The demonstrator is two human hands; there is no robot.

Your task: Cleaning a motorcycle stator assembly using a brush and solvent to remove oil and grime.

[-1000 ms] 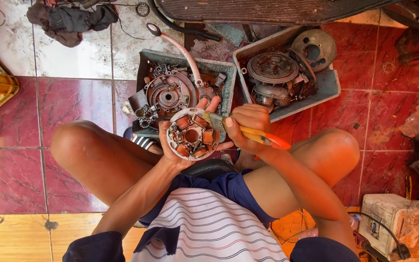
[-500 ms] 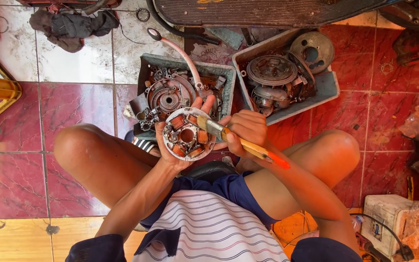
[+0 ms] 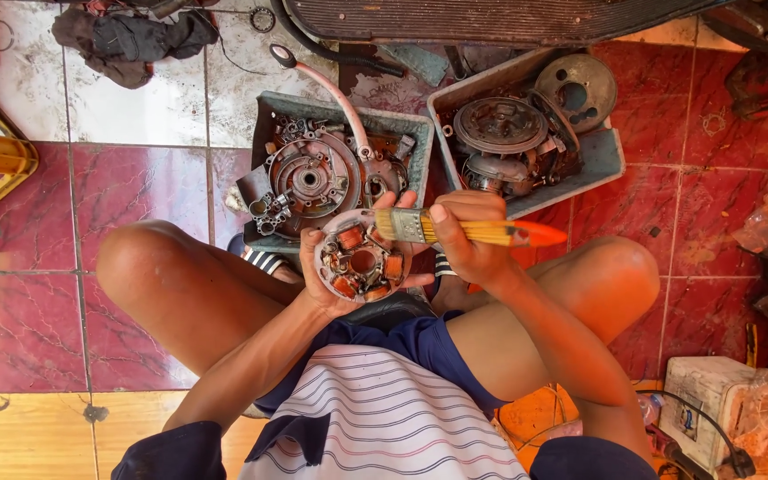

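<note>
— What is the left hand [image 3: 335, 271] holding?
— It is cupping the round stator plate [image 3: 362, 265] above the lap, fingers curled on its rim.
— And the right hand [image 3: 464, 238]?
— It is gripping the paintbrush [image 3: 468, 231], bristles touching the plate. The plate is looking heavy and stiff, its copper coils fragile; holding by the rim seems safest.

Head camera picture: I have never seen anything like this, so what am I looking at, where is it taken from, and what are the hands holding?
The camera sits on a person's head and looks straight down at their lap as they sit low over a tiled floor. Their left hand cradles a round metal part with copper coils. Their right hand holds a paintbrush with an orange handle, its bristles at the part's upper edge. Beyond the knees lie two grey trays: one holds a round engine plate, the other holds more greasy metal discs. A dark rag lies upper left.
</note>
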